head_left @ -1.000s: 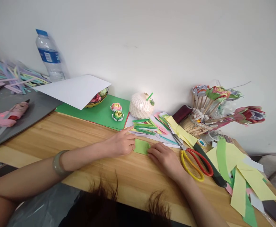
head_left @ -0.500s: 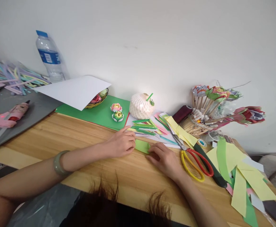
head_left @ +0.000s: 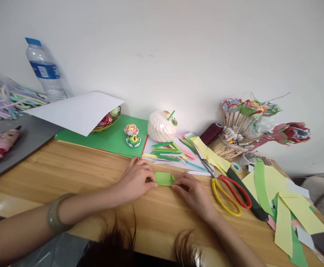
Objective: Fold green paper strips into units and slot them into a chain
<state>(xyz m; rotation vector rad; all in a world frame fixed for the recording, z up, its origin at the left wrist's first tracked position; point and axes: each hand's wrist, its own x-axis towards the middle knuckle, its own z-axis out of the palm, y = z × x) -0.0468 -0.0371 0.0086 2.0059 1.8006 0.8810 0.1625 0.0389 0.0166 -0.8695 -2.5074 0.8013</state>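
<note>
A small light-green paper strip [head_left: 163, 179] lies on the wooden table [head_left: 95, 163] between my two hands. Its left end is pinched between the thumb and curled finger of my left hand [head_left: 136, 178]. At the other end, where an edge of the paper stands folded up, my right hand [head_left: 194, 193] closes its thumb and fingers on it. Just beyond is a pile of folded green and yellow paper strips [head_left: 166, 151] on white paper. Scissors with one red and one yellow handle [head_left: 225, 191] lie to the right of my right hand.
Two paper flowers [head_left: 133, 139] sit on green card [head_left: 112, 142], beside a white coconut-like object [head_left: 162, 128]. A pink glue gun [head_left: 5, 142] and a water bottle [head_left: 46, 72] are left. Paper flowers on sticks [head_left: 248, 107] and paper offcuts [head_left: 284, 218] are right.
My left hand has shifted slightly left and nearer, its thumb now at the strip's left end. The strip has come a little closer to me. The view has turned slightly right.
</note>
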